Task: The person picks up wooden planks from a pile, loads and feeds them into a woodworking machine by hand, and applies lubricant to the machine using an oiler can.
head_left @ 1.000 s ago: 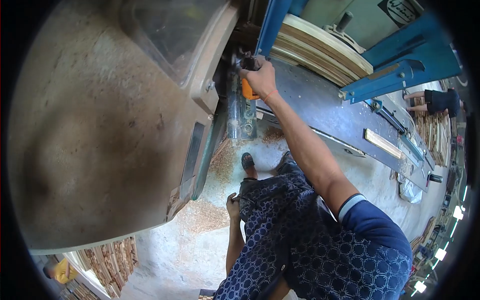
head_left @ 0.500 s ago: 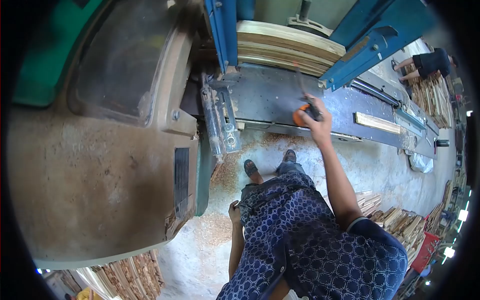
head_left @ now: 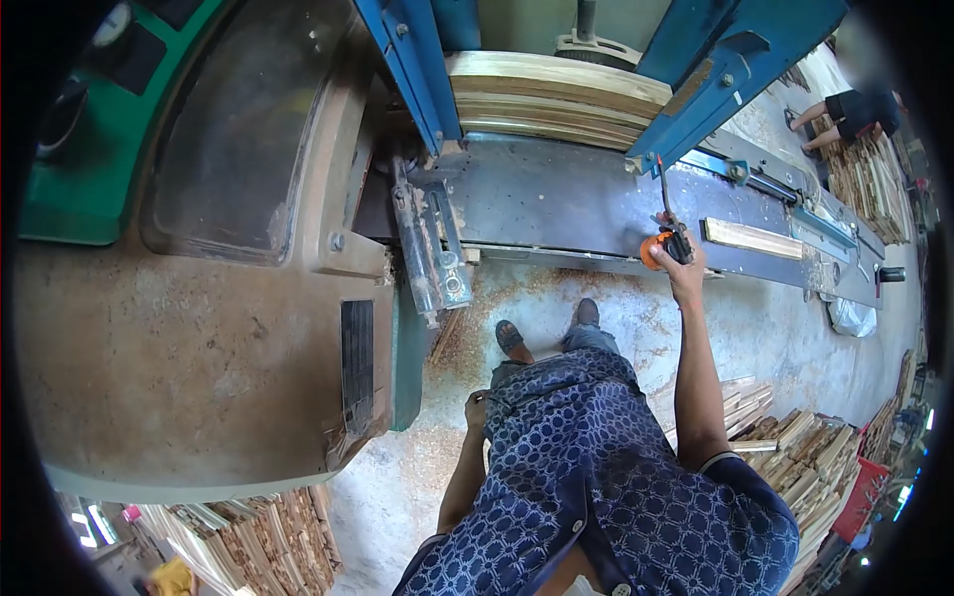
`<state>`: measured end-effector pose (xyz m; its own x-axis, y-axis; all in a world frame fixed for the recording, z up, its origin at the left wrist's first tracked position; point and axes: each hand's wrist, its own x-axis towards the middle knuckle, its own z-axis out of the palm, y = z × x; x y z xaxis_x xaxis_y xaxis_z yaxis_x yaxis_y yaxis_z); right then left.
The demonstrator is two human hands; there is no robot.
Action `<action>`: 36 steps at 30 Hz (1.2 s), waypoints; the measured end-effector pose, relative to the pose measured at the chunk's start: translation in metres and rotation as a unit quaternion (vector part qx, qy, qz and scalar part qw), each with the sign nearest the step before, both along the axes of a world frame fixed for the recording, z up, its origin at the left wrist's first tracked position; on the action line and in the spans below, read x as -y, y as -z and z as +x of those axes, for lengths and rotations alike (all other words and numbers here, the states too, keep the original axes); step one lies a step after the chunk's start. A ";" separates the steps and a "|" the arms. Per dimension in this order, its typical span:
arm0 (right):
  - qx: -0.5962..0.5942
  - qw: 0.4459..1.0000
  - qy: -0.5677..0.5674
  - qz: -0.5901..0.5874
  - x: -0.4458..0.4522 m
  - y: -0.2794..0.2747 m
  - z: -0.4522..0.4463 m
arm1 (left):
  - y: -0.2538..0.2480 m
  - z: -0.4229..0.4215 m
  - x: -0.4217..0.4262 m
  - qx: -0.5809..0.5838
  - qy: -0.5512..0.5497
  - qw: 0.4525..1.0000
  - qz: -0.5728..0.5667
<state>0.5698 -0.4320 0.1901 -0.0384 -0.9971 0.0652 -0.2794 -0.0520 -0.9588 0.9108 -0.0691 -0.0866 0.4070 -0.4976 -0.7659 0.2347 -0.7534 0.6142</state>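
Observation:
My right hand (head_left: 686, 275) is wrapped round a black and orange tool (head_left: 664, 244) with a thin nozzle ending in a red tip, which points toward the blue bracket. The tool is over the front edge of the dark metal machine table (head_left: 556, 199), left of a short light wooden strip (head_left: 752, 238). My left hand (head_left: 477, 409) hangs low beside my thigh, its fingers curled; what they hold, if anything, is hidden.
Stacked boards (head_left: 556, 94) sit between blue uprights (head_left: 407, 60). A large brown machine cover (head_left: 199, 348) fills the left. Wood piles (head_left: 795, 447) lie at lower right. Another person (head_left: 863, 114) bends at upper right.
The tool in my right hand has moved from beside the machine cover, rightward along the table, to near the wooden strip. My left hand has stayed low at my side.

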 end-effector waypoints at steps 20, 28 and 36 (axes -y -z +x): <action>-0.053 0.998 0.027 0.006 -0.011 -0.003 -0.041 | 0.029 -0.015 -0.031 -0.012 -0.058 0.997 -0.053; -0.053 0.962 0.248 -0.098 -0.030 -0.031 -0.134 | 0.022 -0.009 -0.010 -0.014 -0.009 0.999 -0.047; -0.067 0.884 0.440 -0.139 -0.023 -0.003 -0.300 | 0.022 -0.029 0.038 -0.037 0.075 0.993 -0.082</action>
